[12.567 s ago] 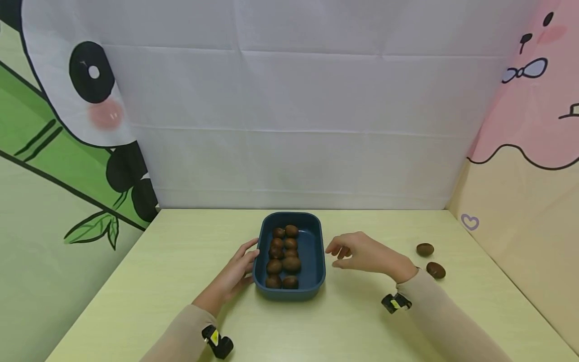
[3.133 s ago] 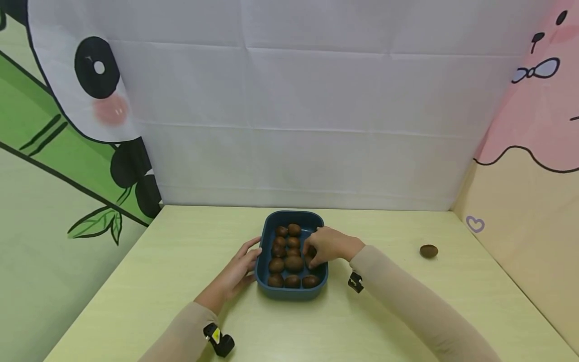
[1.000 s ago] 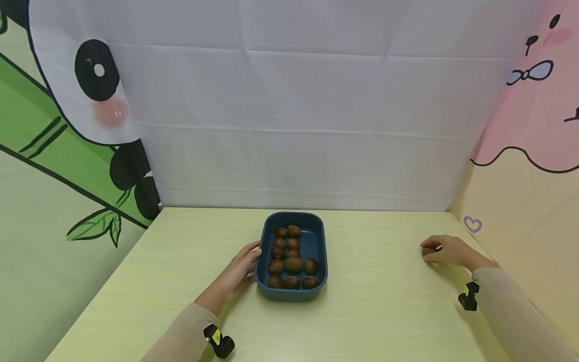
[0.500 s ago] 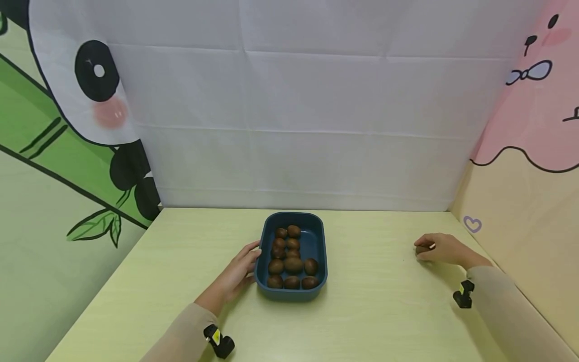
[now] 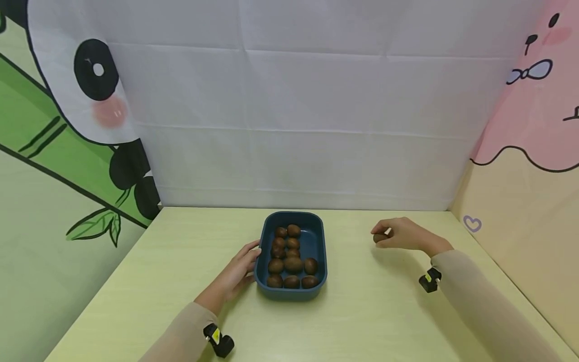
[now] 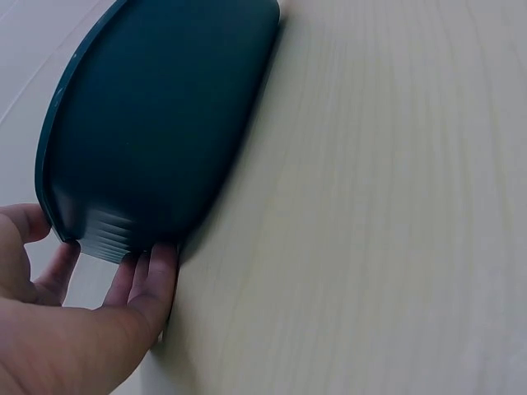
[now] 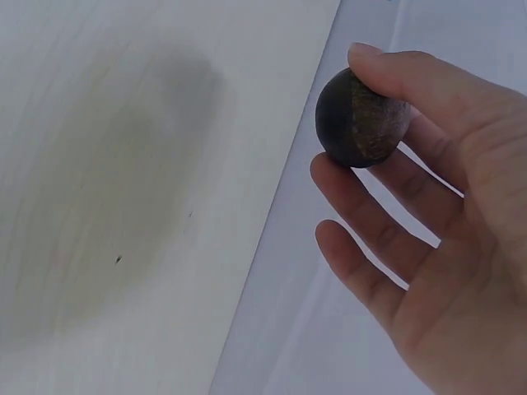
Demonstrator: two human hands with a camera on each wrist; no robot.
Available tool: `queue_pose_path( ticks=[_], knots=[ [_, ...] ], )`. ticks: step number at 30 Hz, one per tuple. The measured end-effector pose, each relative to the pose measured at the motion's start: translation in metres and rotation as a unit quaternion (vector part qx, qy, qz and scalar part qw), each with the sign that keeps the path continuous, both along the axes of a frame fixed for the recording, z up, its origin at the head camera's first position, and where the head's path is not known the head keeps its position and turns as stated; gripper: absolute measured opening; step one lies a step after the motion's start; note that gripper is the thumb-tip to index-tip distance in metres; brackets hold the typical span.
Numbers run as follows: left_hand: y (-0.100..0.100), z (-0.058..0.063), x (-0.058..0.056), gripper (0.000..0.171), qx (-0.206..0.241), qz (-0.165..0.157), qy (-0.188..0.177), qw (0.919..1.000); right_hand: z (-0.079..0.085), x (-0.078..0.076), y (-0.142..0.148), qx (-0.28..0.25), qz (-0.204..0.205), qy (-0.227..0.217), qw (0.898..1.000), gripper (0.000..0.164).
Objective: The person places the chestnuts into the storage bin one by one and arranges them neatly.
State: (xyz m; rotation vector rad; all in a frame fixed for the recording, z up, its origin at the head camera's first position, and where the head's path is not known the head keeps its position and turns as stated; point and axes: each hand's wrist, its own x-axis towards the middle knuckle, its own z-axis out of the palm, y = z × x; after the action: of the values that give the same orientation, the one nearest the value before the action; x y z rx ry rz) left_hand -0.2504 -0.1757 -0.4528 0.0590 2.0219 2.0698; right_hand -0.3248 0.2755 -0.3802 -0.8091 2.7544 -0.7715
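A dark blue rectangular box stands on the table, holding several brown chestnuts. They sit in a full left and middle column, with two more at the near end of the right side. My left hand rests against the box's left wall; in the left wrist view its fairly straight fingertips touch the wall and rim. To the right of the box, my right hand pinches one chestnut between thumb and fingers, above the table. The other fingers are loosely bent beneath it.
The pale wood-grain table ends at a white cloth backdrop. Printed cartoon panels stand at left and right. Each wrist carries a small black camera. Inside the box, the far right part shows bare floor.
Two more chestnuts have come into the box's right side since the oldest frame. My right hand has picked up the last table chestnut and moved left with it. The left hand stays put.
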Motion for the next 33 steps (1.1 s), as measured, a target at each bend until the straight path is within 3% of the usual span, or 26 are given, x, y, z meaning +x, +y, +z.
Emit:
queue_pose_path(
  ticks=[16,24,33],
  knots=[
    [-0.001,0.001,-0.001,0.053,0.006,-0.004,-0.003,1.0,0.023,-0.004,-0.109,-0.023,0.123,0.015,0.992,0.026],
    [-0.001,0.0,0.0,0.055,0.015,0.003,-0.001,0.9999,0.014,-0.009,-0.154,-0.004,0.17,0.027,0.985,0.029],
    [0.0,0.0,-0.001,0.053,0.013,-0.008,-0.004,0.9999,-0.008,-0.015,-0.174,0.044,0.159,0.046,0.985,0.03]
  ],
)
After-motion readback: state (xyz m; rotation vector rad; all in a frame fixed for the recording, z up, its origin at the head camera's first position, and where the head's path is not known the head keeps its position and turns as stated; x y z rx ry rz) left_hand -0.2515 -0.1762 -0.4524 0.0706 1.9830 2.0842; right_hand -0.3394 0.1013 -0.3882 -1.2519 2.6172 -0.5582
